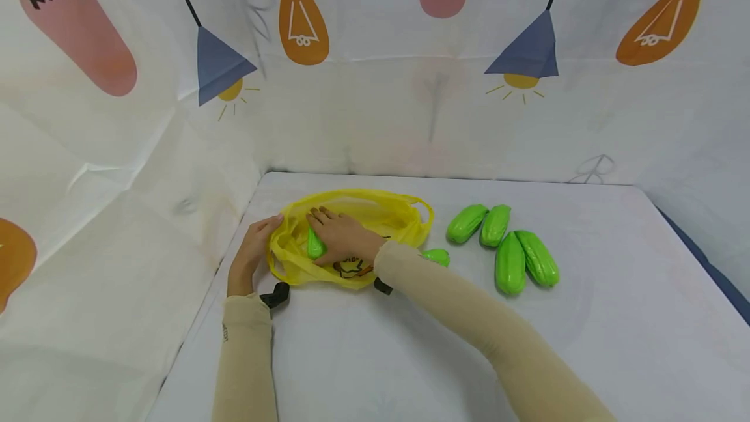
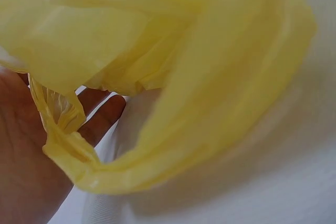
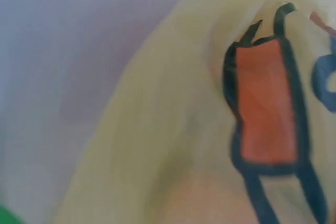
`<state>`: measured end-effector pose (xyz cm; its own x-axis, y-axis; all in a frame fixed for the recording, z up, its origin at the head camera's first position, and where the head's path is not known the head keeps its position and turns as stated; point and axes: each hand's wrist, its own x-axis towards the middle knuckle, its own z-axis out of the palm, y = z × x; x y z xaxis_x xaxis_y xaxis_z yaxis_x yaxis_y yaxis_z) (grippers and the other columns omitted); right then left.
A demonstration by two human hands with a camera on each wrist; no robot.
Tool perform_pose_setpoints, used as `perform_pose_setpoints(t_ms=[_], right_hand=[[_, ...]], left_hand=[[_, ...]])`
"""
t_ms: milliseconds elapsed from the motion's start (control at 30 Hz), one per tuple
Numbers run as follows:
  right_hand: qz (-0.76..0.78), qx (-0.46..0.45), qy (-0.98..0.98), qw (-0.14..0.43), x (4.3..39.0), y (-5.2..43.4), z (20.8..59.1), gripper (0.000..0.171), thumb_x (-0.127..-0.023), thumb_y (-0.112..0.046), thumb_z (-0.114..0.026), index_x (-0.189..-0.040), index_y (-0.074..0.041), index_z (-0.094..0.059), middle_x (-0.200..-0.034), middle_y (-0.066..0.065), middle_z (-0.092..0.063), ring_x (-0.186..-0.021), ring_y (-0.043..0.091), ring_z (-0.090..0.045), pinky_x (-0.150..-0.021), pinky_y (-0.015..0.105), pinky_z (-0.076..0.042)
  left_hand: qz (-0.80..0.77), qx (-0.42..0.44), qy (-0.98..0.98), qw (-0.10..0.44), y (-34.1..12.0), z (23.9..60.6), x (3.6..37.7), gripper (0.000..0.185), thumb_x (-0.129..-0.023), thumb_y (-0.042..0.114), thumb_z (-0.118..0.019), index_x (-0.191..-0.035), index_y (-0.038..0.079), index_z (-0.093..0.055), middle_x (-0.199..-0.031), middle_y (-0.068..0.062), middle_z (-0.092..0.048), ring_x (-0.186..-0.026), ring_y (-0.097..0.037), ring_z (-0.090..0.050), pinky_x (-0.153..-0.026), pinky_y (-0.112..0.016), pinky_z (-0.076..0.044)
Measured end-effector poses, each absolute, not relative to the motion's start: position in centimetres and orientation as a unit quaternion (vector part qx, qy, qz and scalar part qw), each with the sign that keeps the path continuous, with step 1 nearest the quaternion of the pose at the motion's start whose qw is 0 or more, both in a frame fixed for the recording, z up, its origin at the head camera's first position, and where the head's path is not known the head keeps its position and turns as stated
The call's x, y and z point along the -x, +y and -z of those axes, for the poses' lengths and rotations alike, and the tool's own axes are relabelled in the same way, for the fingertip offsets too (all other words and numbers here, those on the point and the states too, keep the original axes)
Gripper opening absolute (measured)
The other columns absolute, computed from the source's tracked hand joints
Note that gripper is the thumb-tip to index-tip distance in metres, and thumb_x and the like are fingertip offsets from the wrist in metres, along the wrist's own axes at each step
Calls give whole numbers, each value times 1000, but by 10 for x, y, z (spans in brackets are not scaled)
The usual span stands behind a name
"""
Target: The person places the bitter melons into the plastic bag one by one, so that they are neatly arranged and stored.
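Note:
A yellow plastic bag [image 1: 375,213] lies open on the white table [image 1: 445,344] at its left side. My left hand [image 1: 253,251] grips the bag's left rim. In the left wrist view the bag's handle [image 2: 63,124] loops over that hand's fingers [image 2: 102,119]. My right hand [image 1: 342,238] reaches into the bag's mouth and holds a green toy vegetable [image 1: 314,245] inside it. The right wrist view is blurred and filled by the bag's yellow film [image 3: 157,129] and its orange print [image 3: 265,106].
Several more green toy vegetables [image 1: 510,263] lie in a cluster right of the bag. A smaller one [image 1: 437,256] peeks out behind my right forearm. A patterned cloth backdrop [image 1: 375,83] walls the table at the back and left.

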<state>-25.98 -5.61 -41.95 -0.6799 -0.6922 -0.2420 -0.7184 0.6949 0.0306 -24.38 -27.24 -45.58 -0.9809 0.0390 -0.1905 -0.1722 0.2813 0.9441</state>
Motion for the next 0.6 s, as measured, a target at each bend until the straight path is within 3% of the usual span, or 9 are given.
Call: perform_pose_setpoints(t_ms=[267, 600], right_hand=[[-39, 413, 907, 70, 249, -33, 381, 111, -82, -73, -57, -158, -10, -6, -166, 6, -5, -152, 21, -13, -118, 45, -28], [-25, 393, 919, 5, 250, 38, 321, 113, -82, -77, -53, -158, -8, -6, -166, 7, -5, -151, 25, -14, -118, 49, -27]], left_hand=[[-597, 39, 797, 83, -273, 461, 246, 67, -103, 45, -45, -146, -6, -39, -153, -23, -36, -146, -36, -26, -121, -50, -16], [-604, 43, 791, 87, -274, 462, 246, 63, -104, 40, -45, -146, -6, -37, -154, -24, -33, -147, -36, -24, -122, -51, -14]])
